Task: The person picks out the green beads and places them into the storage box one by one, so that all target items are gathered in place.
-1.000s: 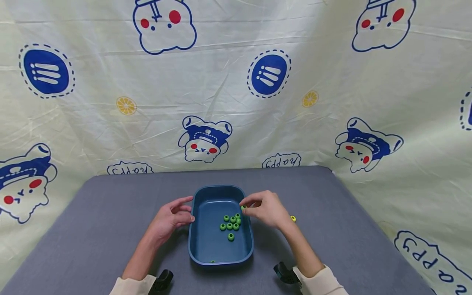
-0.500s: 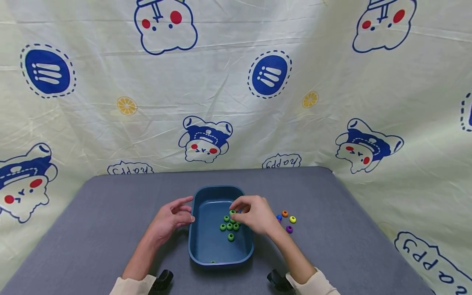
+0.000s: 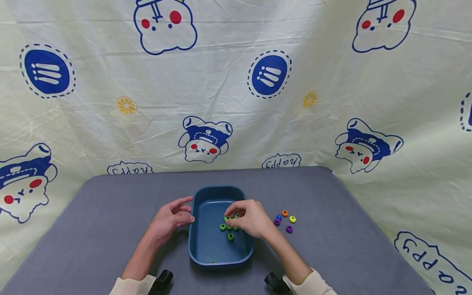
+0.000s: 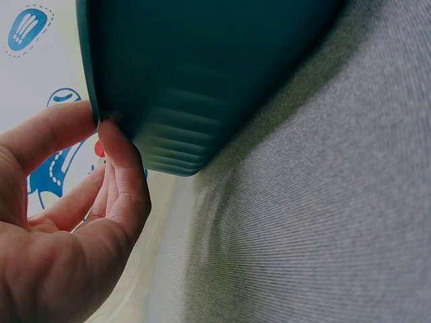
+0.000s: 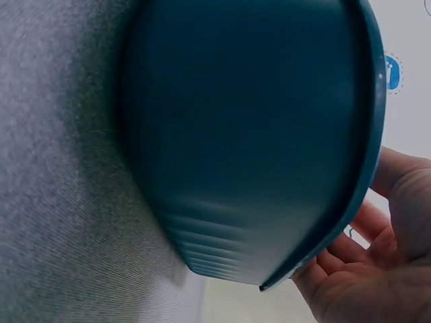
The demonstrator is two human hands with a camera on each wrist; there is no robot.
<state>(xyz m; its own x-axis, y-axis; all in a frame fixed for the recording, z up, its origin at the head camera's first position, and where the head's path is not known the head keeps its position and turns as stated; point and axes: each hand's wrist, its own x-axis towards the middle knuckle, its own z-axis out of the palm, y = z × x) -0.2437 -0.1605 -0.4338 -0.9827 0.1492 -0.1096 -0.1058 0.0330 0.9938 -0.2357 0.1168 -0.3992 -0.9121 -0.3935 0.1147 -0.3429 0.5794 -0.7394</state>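
Observation:
A blue rectangular tray (image 3: 199, 246) stands on the table and holds several green beads (image 3: 230, 237). My left hand (image 3: 167, 221) pinches its left rim between thumb and a finger, seen closely at the tray wall (image 4: 195, 81) in the left wrist view. My right hand (image 3: 252, 219) reaches over the right rim into the tray. Between its thumb and forefinger it pinches a green bead (image 3: 227, 219), low over the others. In the right wrist view, the tray's outer wall (image 5: 249, 134) hides the fingertips of that hand (image 5: 384, 262).
To the right of the tray lie loose beads: an orange bead (image 3: 284, 213), a yellow bead (image 3: 292, 219), a blue bead (image 3: 279, 217) and purple beads (image 3: 289, 229). Grey cloth covers the table (image 3: 129, 217). A printed curtain (image 3: 236, 135) hangs behind it.
My right hand has moved left from the right rim to the middle of the tray, carrying the green bead. The loose coloured beads have come into view. My left hand stays put.

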